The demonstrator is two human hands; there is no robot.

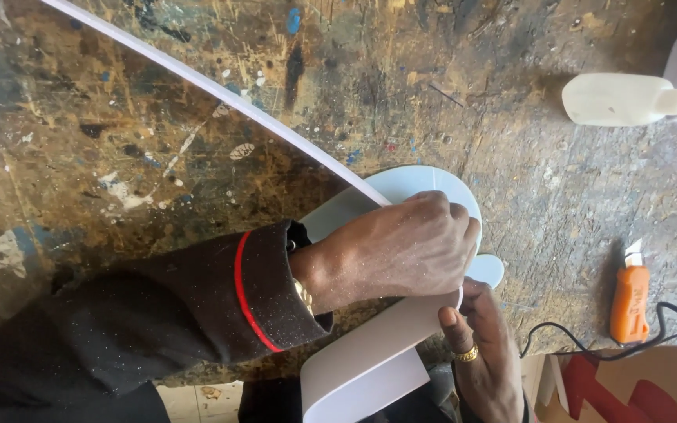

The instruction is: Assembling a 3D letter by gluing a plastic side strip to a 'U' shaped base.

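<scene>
Left hand (401,247): pressed flat, fingers curled over white strip (221,98) and white cutout (425,184).
Right hand (483,345): pinching cutout's lower edge, just below left hand.
Knife (628,301): orange, well right of grip.
Bottle (624,99): white, beyond, upper right.

The strip (221,98) is white. The knife (629,302) is orange. The sleeve (197,313) is black with a red stripe, and the table (103,157) is brown with paint spots.

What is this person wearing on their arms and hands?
The left hand comes out of a dark, almost black sleeve whose cuff is edged with a thin red stripe; the fabric is speckled with pale dust. A gold-coloured watch or bracelet peeks out at that wrist. The right hand wears a gold ring on one finger. No gloves on either hand.
</scene>
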